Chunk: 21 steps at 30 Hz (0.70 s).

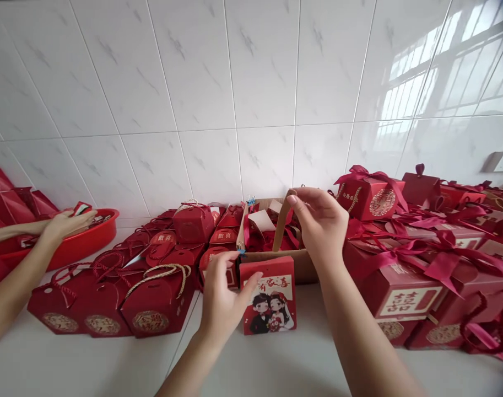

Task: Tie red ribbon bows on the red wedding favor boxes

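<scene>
My left hand (pixel 221 295) is at the left edge of a red gift box (pixel 271 311) with a cartoon bride and groom on its front. The thumb lies across the box's front, and the other fingers are by its left edge, partly hidden. The box stands upright on the white counter. Above and behind it, my right hand (pixel 323 223) pinches the upper end of a brown strip (pixel 281 227) between thumb and fingers. Below the strip is an open cardboard carton (pixel 304 267) holding red ribbons and pale cards. Small blue ties (pixel 242 252) show at its left side, near my left fingertips.
Red gift boxes with rope handles (pixel 154 303) are packed on the left. Stacked boxes with magenta ribbon bows (pixel 416 286) fill the right. At far left another person's hand (pixel 71 223) holds a small item over a red plastic basin (pixel 92 240). A tiled wall (pixel 263 82) rises behind.
</scene>
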### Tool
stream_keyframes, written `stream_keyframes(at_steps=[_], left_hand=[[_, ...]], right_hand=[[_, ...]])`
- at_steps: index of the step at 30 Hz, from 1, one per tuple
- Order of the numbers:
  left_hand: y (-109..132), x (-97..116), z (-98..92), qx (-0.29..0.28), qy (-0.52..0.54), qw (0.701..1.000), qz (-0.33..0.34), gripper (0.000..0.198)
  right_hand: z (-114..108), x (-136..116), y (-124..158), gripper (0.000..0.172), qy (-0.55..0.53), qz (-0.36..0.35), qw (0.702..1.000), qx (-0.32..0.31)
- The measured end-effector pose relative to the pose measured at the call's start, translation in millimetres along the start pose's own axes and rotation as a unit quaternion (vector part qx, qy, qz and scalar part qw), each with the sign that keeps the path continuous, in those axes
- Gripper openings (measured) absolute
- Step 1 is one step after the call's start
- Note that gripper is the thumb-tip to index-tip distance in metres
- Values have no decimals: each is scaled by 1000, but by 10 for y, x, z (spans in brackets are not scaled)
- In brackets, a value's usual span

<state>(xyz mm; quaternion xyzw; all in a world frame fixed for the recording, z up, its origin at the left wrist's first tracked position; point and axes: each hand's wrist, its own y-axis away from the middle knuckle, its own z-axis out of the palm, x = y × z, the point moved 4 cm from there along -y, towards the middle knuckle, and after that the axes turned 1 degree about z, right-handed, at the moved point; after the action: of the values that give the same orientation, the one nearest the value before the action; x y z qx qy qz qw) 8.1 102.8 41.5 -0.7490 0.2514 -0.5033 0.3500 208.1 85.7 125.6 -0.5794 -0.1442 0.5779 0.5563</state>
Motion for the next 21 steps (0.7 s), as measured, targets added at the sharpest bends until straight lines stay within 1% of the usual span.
stream_keyframes(at_steps=[1,2,3,4,5,6,8,9,11,14,18,21], left_hand=[[-73,171,-80,45,-22,998,30,35],[-158,355,-139,57,-26,997,52,28],[-255,540,-171,36,-14,997,64,16],[-355,713,-177,-16,-1,998,58,10],[-447,868,-165,-84,15,996,38,15],[-526,1011,-160,-133,39,990,22,18],[-634,1227,-161,-186,91,978,-13,23],[-662,1300,-164,-193,115,974,-24,24],[-667,1371,-168,-191,149,970,-38,27],[-598,1345,-172,-169,179,969,-36,28],[-512,1222,-161,-145,224,963,-37,26],[-509,1207,-135,-142,239,960,-28,23]], right_hand=[[-2,-86,0,7,10,-28,1000,-4],[-4,-170,4,7,21,-57,998,-7],[-6,-250,13,9,31,-84,996,-10],[-7,-327,26,11,40,-109,993,-13],[-8,-398,42,14,45,-131,990,-18],[-9,-463,58,17,46,-149,987,-22],[-9,-572,88,23,39,-175,983,-37],[-6,-614,101,25,31,-184,981,-49],[0,-674,118,29,13,-198,977,-79],[-6,-707,124,34,-12,-200,974,-108],[-23,-680,104,34,-50,-151,979,-129],[-28,-660,91,34,-83,-117,979,-142]])
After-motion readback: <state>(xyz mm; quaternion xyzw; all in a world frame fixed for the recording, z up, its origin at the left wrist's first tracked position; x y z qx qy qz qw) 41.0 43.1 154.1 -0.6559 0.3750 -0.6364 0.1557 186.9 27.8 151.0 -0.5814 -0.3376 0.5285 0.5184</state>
